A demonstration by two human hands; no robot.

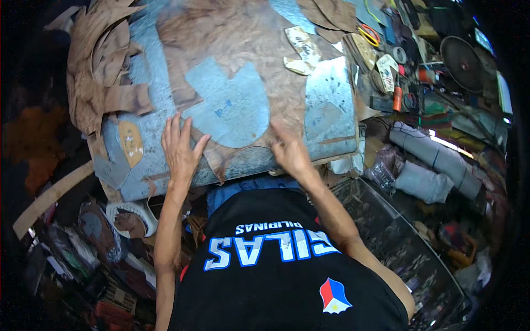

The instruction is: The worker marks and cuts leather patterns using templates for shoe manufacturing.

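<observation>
A large brown sheet that looks like leather point(221, 33) lies across the worktable. On it rests a pale blue-grey pattern piece point(243, 110) with a rounded right side and a notch at its top. My left hand point(181, 148) lies with fingers spread at the left edge of the brown sheet, thumb close to the pattern's lower left. My right hand point(290, 150) is just off the pattern's lower right edge, blurred, its fingers curled together. Whatever it holds, if anything, is hidden. Below the pattern, a pointed flap of the brown sheet point(216, 161) hangs toward the table's near edge.
Brown offcuts point(118, 66) pile up at the table's left. A cream pattern piece point(302, 49) lies at the upper right, above a spotted metal-like surface point(331, 88). Tools and an orange cylinder point(397, 99) crowd the right side. Grey wrapped rolls point(436, 157) lie beyond, and a white basket point(131, 218) stands below left.
</observation>
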